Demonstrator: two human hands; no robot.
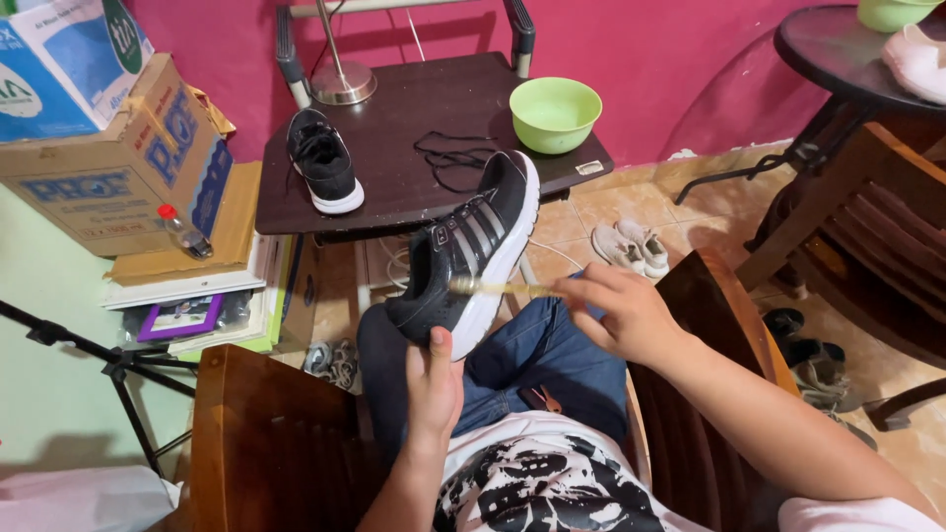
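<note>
My left hand (434,379) is closed around the heel end of a black sneaker (471,251) with grey side stripes and a white sole, holding it up over my lap with the toe pointing away toward the dark table (394,187). My right hand (623,313) pinches the handle of a small yellowish brush (493,288), fingers folded tight on it, and the bristle end is touching the shoe's side just above the sole. On the table ahead the matching black sneaker (323,161) stands on its own near the left edge, a loose black lace (451,156) lies in the middle, and a light green bowl (555,113) sits toward the right, with a lamp base (343,83) at the back. A pair of pale shoes (631,246) rests on the tiled floor beyond my knee, and cardboard boxes (108,148) are stacked to my left
</note>
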